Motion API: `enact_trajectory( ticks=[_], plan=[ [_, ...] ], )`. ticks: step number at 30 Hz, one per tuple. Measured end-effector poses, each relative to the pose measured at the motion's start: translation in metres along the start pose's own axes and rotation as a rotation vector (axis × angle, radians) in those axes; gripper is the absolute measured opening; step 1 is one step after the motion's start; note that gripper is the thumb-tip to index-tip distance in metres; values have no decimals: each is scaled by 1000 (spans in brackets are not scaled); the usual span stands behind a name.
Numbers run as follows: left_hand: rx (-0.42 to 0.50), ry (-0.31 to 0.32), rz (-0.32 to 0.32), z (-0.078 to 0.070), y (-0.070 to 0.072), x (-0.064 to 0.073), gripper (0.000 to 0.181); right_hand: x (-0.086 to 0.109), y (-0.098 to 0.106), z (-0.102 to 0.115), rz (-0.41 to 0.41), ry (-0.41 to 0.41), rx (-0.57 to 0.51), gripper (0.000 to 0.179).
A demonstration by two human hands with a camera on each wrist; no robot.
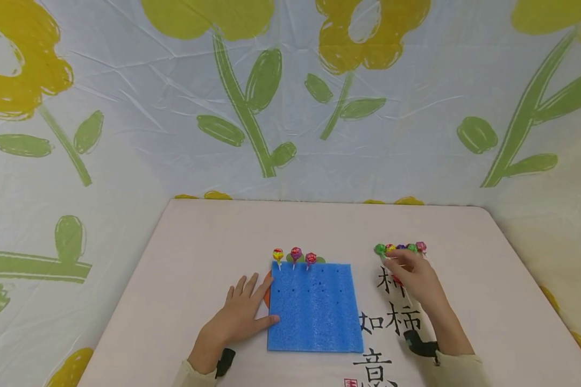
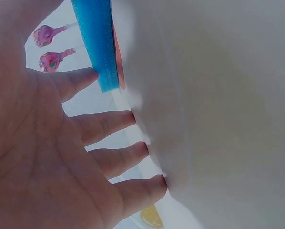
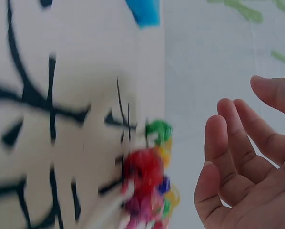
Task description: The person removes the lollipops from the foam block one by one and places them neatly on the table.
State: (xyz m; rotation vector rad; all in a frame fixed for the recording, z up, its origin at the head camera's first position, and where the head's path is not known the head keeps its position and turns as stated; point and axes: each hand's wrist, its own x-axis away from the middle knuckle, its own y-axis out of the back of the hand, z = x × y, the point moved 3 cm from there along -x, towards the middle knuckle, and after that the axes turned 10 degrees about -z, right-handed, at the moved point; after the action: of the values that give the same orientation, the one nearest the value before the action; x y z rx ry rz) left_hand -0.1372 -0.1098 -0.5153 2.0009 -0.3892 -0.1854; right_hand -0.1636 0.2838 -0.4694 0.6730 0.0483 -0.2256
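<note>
A blue foam board (image 1: pixel 314 317) with rows of small holes lies on the table. Three lollipops stand by their sticks along its far edge: a yellow-and-red one (image 1: pixel 278 254), a purple-and-red one (image 1: pixel 296 253) and a red one (image 1: pixel 311 259). My left hand (image 1: pixel 242 312) rests with spread fingers at the board's left side, thumb and index finger touching it. Over at the right, my right hand (image 1: pixel 413 274) hovers by a cluster of lollipops, among them a green one (image 1: pixel 380 249) and a pink one (image 1: pixel 420 246). Its fingers (image 3: pixel 216 133) are loosely bent and hold nothing. A red lollipop (image 3: pixel 143 169) lies below that hand.
Black written characters (image 1: pixel 403 318) mark the pale table (image 1: pixel 213 236) right of the board. An orange shape (image 1: pixel 267 293) shows under the board's left edge. A flower-printed cloth (image 1: pixel 281 161) hangs behind and at both sides.
</note>
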Motion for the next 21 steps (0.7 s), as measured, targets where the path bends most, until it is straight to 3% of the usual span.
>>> enact_trajectory(
  ticks=[10, 21],
  plan=[
    [21, -3, 2, 3, -2, 0, 88, -7, -44, 23, 75, 56, -127, 36],
    [28, -8, 2, 5, -3, 0, 88, -7, -77, 49, 128, 116, -262, 30]
  ],
)
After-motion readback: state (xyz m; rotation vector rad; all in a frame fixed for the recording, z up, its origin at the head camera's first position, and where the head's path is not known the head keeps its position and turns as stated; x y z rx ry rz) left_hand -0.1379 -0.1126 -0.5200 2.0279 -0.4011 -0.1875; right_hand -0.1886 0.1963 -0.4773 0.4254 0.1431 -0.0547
